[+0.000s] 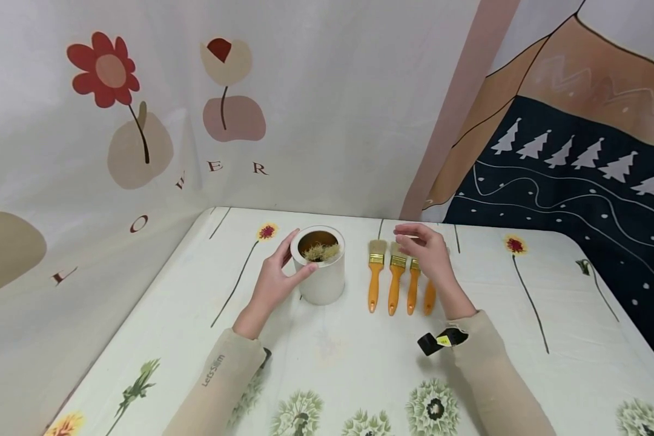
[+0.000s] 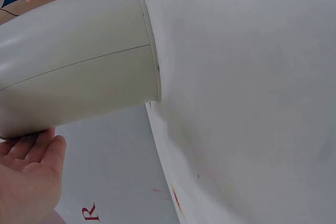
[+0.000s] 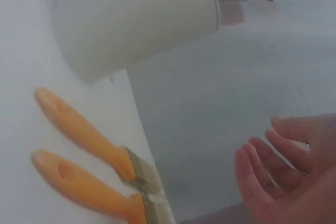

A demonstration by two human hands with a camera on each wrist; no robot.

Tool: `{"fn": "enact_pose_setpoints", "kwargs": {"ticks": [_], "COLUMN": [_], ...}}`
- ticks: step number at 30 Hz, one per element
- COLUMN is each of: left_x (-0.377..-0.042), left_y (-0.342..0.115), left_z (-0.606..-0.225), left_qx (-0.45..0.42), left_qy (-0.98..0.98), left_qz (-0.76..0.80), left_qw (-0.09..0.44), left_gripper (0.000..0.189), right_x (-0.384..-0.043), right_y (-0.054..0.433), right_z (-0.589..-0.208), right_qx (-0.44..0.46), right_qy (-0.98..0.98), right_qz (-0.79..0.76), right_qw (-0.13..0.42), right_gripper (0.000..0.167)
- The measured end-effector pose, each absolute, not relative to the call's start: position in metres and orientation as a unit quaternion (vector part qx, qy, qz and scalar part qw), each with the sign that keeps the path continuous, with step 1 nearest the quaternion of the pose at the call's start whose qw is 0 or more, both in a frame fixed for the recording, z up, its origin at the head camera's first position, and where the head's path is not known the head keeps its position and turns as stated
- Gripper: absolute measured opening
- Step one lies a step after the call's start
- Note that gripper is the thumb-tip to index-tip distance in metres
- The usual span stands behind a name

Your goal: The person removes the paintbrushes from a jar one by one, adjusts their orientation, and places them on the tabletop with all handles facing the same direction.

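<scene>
"Where's the can [image 1: 323,286]?"

"Upright on the tablecloth [image 1: 335,357], to the left of the brushes [image 1: 396,281], with a tuft of pale bristles [image 1: 321,252] showing inside its mouth."

"And the left hand [image 1: 274,277]?"

"Gripping it near the top — fingers at the left side, thumb over the front of the rim."

"What about the right hand [image 1: 432,254]?"

"Nothing in it. It's raised by the bristle ends of the right-most brushes, fingers loosely bent."

"How are those laid out?"

"Four in a row, orange handles toward the person. The hand partly hides the last one."

"How close is the nearest to the can?"

"Just beside it — with a gap between. Farther right, a red and yellow flower [image 1: 515,244] is printed on the cloth."
</scene>
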State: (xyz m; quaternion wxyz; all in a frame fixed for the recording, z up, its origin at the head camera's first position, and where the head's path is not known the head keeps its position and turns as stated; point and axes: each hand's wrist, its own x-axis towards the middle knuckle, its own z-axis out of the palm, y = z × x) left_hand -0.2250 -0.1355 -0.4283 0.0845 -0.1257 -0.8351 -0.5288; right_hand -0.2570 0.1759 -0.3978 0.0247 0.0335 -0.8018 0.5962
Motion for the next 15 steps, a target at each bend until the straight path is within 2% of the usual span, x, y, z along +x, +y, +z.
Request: {"fn": "enact_pose_setpoints", "kwargs": {"ticks": [15], "left_x": [-0.226], "left_y": [-0.136], "left_z": [-0.430], "left_qx": [-0.124], "left_qy": [-0.833], "left_qz": [-0.532], "left_qw": [0.087], "left_gripper": [0.079], "right_x": [-0.244], "right_y": [0.129], "right_z": [-0.391], "right_qx": [0.148], "right_qy": [-0.776], "right_qz": [0.613], "right_qw": [0.003], "right_gripper": [0.032]}}
